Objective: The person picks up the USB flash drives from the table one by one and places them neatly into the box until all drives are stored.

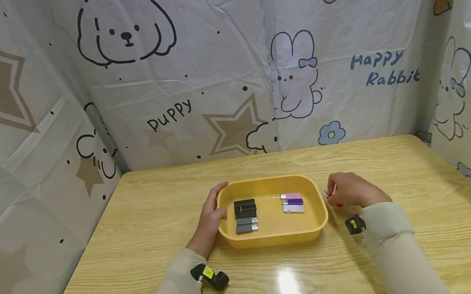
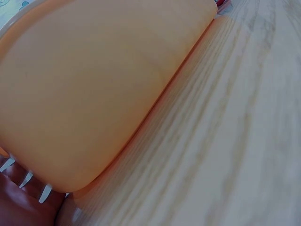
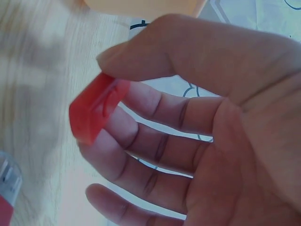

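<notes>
My left hand (image 1: pixel 206 223) grips the left end of a yellow plastic tray (image 1: pixel 274 240), thumb over the rim, fingers along the outer wall. Inside, at the left, several black USB sticks (image 1: pixel 244 209) and grey USB sticks (image 1: pixel 247 225) lie stacked in a column. On the tray's right side are a pink USB stick (image 1: pixel 294 196), a purple one (image 1: pixel 295 202) and a white one (image 1: pixel 293 208). Just outside the right end, my right hand (image 1: pixel 355 190) pinches a small red USB stick (image 3: pixel 91 110) between thumb and fingertips; its far end is hidden in the right wrist view.
Another red piece with a clear end (image 3: pixel 8 181) lies on the wooden table (image 1: pixel 152 192) by the right hand. Printed cloth walls (image 1: pixel 198 137) stand behind the table and at both sides. Each wrist carries a small black camera (image 1: pixel 211 276).
</notes>
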The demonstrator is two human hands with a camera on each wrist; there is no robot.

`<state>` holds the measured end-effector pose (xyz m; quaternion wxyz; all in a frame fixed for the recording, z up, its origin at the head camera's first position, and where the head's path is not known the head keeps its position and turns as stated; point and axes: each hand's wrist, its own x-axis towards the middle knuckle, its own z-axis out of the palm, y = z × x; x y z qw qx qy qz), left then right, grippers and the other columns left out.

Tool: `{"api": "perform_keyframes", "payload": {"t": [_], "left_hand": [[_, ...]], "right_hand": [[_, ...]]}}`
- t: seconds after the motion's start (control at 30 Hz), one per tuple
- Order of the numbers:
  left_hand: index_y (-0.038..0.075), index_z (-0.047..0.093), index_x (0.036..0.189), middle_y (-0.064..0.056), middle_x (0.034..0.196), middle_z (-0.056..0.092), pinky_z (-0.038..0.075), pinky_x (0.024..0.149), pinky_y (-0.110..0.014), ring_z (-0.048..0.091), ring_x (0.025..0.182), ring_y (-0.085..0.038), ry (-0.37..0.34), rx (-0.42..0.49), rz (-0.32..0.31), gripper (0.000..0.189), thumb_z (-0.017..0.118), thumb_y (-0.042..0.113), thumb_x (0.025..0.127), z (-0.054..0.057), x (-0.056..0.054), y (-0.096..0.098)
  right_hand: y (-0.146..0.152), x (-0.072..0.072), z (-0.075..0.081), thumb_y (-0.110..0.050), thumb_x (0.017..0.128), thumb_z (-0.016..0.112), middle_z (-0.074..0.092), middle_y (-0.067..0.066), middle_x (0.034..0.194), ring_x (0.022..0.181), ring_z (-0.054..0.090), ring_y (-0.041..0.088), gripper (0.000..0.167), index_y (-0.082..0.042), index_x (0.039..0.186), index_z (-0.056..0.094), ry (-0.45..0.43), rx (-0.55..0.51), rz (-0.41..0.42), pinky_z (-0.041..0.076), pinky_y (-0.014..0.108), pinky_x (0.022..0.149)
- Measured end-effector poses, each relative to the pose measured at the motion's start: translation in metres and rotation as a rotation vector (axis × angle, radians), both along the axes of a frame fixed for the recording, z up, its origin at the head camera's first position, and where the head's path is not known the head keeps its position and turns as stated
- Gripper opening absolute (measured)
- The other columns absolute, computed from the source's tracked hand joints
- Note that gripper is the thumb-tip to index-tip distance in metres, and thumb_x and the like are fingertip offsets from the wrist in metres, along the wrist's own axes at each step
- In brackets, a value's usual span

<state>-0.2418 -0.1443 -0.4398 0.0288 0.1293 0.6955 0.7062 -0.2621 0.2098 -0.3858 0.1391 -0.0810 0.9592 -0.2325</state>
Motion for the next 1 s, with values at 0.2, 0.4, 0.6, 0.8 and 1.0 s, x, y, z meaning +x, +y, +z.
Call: {"api": "perform_keyframes", "payload": {"t": [0.2,0.4,0.6,0.8,1.0], "left_hand": [[0.005,0.028,0.148,-0.016,0.153,0.028,0.022,0.112,-0.046,0.027,0.140,-0.033,0.001,-0.004,-0.006,0.077,0.038,-0.014,0.074,0.000,0.000,0.000],[0.005,0.028,0.149,-0.016,0.153,0.027,0.023,0.112,-0.047,0.027,0.140,-0.034,-0.003,-0.007,-0.006,0.077,0.037,-0.015,0.075,0.001,0.000,0.000],[0.007,0.028,0.149,-0.014,0.153,0.028,0.023,0.112,-0.047,0.028,0.140,-0.032,-0.002,-0.005,0.001,0.078,0.038,-0.014,0.075,-0.004,-0.002,-0.001],[0.009,0.030,0.149,-0.009,0.152,0.031,0.025,0.111,-0.045,0.031,0.138,-0.028,0.006,0.003,0.015,0.080,0.038,-0.014,0.073,-0.025,-0.018,-0.003],[0.010,0.030,0.149,-0.011,0.153,0.029,0.023,0.112,-0.045,0.029,0.140,-0.029,0.004,0.014,0.009,0.079,0.038,-0.015,0.074,-0.026,-0.019,-0.003]], "right_hand": [[0.000,-0.001,0.003,-0.012,0.080,0.067,0.060,0.006,0.074,0.068,0.053,0.021,0.019,-0.005,0.094,0.057,0.041,-0.014,0.008,0.042,0.032,0.059],[-0.001,-0.003,0.005,-0.011,0.080,0.067,0.058,0.006,0.075,0.067,0.051,0.021,0.019,-0.005,0.095,0.057,0.097,-0.015,0.009,0.042,0.032,0.059],[-0.002,-0.004,0.008,-0.012,0.080,0.070,0.055,0.008,0.081,0.071,0.049,0.022,0.020,-0.005,0.094,0.058,0.182,-0.024,0.020,0.042,0.032,0.061],[-0.004,-0.004,0.009,-0.014,0.080,0.069,0.056,0.009,0.084,0.074,0.050,0.023,0.022,-0.005,0.097,0.057,0.229,-0.043,0.020,0.044,0.033,0.063],[-0.009,-0.004,0.011,-0.012,0.081,0.069,0.058,0.009,0.089,0.079,0.052,0.024,0.023,-0.006,0.100,0.058,0.272,-0.069,0.028,0.047,0.033,0.067]]}}
